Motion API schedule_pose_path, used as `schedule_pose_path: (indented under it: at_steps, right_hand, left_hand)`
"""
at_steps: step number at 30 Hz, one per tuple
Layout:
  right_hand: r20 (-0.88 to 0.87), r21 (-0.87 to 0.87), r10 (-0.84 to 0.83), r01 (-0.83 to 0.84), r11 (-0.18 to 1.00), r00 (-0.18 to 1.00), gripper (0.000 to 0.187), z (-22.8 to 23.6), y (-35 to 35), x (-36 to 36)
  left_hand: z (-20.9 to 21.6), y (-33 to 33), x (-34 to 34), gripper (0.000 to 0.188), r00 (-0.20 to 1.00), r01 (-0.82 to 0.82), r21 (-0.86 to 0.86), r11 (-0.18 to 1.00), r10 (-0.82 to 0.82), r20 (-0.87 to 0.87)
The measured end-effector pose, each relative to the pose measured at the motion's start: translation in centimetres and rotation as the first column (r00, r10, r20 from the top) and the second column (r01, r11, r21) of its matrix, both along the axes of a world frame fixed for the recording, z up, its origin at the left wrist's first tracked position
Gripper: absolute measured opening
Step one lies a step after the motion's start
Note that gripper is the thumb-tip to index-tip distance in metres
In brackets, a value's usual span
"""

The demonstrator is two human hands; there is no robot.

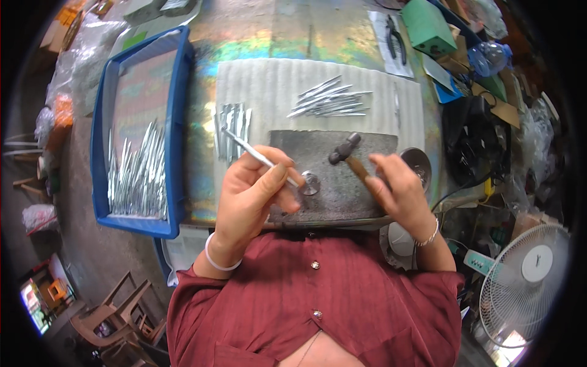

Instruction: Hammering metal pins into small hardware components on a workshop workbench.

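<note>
My left hand (260, 183) pinches a slim silvery metal rod (249, 147) between thumb and fingers, its flattened end pointing up and left. A small hammer (346, 148) with a dark head and wooden handle is over the dark metal plate (361, 202). My right hand (397, 186) is closed loosely around the handle, the thumb along it and the index finger partly lifted; the handle's end is hidden. Beside my left fingertips, a small shiny round metal piece (311, 182) sits on the plate.
Similar rods lie in a row (233, 125) and a loose pile (330, 99) on a white foam sheet (263, 76). A blue tray (183, 79) at left holds many more. A metal bowl (416, 165), pliers (396, 41), a green box (428, 27) and a fan (526, 284) are right.
</note>
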State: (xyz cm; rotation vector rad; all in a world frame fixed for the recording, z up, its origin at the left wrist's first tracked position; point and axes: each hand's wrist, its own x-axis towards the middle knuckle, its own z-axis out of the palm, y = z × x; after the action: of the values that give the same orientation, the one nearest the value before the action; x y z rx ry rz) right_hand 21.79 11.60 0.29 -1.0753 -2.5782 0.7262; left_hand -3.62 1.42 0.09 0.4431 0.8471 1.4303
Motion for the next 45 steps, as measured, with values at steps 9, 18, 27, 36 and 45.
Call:
schedule_pose_path:
  at_steps: [9,18,27,36,45]
  right_hand:
    - [0.146,0.476,-0.224,0.130,0.870,0.964,0.039,-10.7,16.0,3.9]
    - [0.168,0.070,-0.367,0.361,0.930,0.915,0.043,-7.5,18.5,3.6]
    - [-0.322,-0.516,-0.325,0.123,0.848,0.889,0.014,3.5,4.9,0.1]
    - [-0.425,-0.863,-0.350,-0.257,0.435,0.834,0.011,3.3,-3.2,-6.5]
    - [-0.555,-0.667,-0.279,-0.219,0.712,0.784,0.008,2.1,-4.4,-7.4]
  left_hand:
    - [1.3,-1.9,0.7,0.021,0.963,0.162,-0.013,0.987,-0.161,-0.217]
    - [0.3,-2.5,0.2,0.018,0.952,0.090,0.094,0.991,-0.058,-0.300]
    - [-1.6,-1.5,0.7,0.022,0.875,0.107,0.276,0.955,0.041,-0.483]
    - [-1.9,-2.4,1.5,0.024,0.925,0.130,0.151,0.980,-0.065,-0.374]
    - [-1.3,-2.7,2.0,0.010,0.877,0.119,0.144,0.982,-0.036,-0.479]
